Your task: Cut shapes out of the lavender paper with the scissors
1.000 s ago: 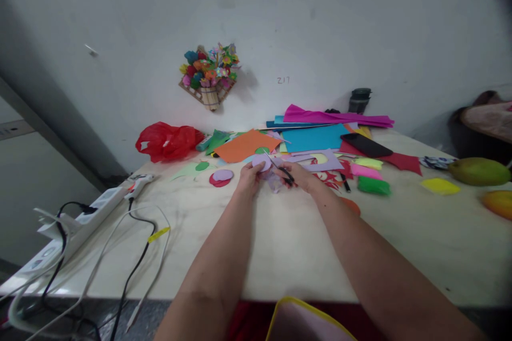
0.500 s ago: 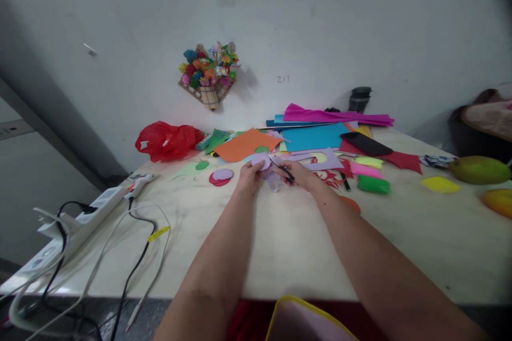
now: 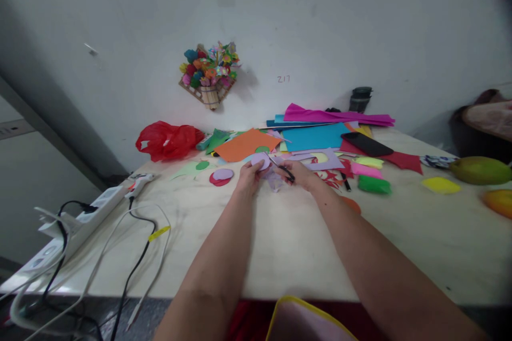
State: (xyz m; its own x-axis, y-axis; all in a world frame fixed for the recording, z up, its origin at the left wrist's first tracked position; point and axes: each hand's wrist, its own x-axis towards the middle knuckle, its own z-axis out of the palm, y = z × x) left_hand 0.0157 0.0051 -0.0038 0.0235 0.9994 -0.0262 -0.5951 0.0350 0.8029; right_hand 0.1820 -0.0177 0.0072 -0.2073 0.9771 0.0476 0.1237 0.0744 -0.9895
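Between its thumb and fingers, my left hand [image 3: 248, 177] pinches a round lilac paper disc [image 3: 260, 160]. My right hand [image 3: 296, 175] is closed around the dark handles of a pair of scissors [image 3: 285, 171], whose blades point up and left at the disc's edge. Below the blades a lilac paper scrap [image 3: 274, 181] hangs or lies; I cannot tell which. To the left, a cut lilac disc [image 3: 223, 173] rests on a red disc [image 3: 218, 183]. A lilac sheet with a cut-out [image 3: 331, 159] lies just beyond my right hand.
Orange paper [image 3: 248, 145] and blue paper [image 3: 316, 137] lie behind my hands. A black phone [image 3: 366, 144], a green packet [image 3: 374, 185] and mangoes [image 3: 480, 169] are on the right. A red plastic bag [image 3: 170, 141] and a power strip with cables [image 3: 94, 216] occupy the left.
Almost nothing differs. Both hands, the disc and the scissors keep nearly the same place, with only a slight shift of the whole view.
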